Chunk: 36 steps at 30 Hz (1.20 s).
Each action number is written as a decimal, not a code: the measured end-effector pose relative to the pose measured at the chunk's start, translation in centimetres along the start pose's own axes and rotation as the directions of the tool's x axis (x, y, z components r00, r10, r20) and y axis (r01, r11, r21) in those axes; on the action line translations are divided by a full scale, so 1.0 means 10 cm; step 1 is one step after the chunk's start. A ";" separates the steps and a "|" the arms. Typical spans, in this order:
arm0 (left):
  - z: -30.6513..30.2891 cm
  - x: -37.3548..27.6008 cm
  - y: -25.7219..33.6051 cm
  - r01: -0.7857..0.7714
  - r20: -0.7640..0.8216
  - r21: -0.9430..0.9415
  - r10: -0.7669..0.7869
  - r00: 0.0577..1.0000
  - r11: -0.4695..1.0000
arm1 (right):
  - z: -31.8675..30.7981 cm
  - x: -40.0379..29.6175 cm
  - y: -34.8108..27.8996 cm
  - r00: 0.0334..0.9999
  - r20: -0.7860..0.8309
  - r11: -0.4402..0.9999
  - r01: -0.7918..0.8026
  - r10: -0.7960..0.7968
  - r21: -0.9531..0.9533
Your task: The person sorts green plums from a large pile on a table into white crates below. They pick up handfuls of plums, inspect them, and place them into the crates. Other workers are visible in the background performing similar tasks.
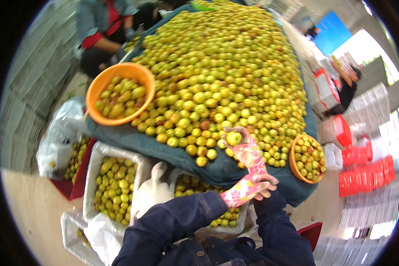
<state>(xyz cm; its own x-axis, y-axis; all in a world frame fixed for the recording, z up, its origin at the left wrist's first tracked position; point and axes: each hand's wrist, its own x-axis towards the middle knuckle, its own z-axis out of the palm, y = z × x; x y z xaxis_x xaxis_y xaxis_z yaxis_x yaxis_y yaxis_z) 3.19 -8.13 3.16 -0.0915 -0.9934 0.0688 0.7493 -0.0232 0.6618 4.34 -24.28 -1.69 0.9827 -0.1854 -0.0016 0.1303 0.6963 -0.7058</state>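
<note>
A wide heap of green-yellow jujube-like fruits (219,66) covers the table before me. My right hand (247,148), in a pink floral glove, holds one such fruit (233,138) at the heap's near edge. My left hand (249,189), gloved alike, lies across the right wrist and sleeve cuff with its fingers bent; it holds no fruit. An orange bowl (94,96) of fruits stands at the table's left corner, and a smaller orange bowl (292,159) of fruits at the right corner. Below the table edge is a lined crate (141,169) of fruits at left.
Another lined crate (242,216) of fruits sits beneath my forearms. A white animal (156,188), apparently a dog, is between the crates. A person (103,33) sits at the upper left, another person (347,86) at the right. Stacked red packaging (366,176) and white boxes (369,103) stand right.
</note>
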 end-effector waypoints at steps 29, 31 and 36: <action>-0.14 -0.27 0.49 -0.396 -0.318 -0.083 0.352 0.880 0.914 | 0.91 0.43 3.03 0.859 -0.171 0.704 -0.496 0.482 -0.509; -0.13 -0.26 0.45 -0.423 -0.299 -0.082 0.383 0.874 0.902 | 0.88 0.31 2.94 0.866 -0.168 0.718 -0.486 0.470 -0.497; -0.08 -0.22 0.31 -0.452 -0.292 -0.120 0.403 0.867 0.884 | 1.03 0.19 2.68 0.901 -0.181 0.663 -0.415 0.394 -0.623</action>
<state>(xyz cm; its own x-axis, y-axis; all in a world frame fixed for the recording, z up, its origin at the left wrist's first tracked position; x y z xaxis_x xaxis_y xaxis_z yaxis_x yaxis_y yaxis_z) 6.27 -6.15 4.45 0.4147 -0.9035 0.1083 0.7823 0.4147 0.4648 11.02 1.15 -13.30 0.9130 -0.0180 -0.4076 -0.4035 0.1066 -0.9087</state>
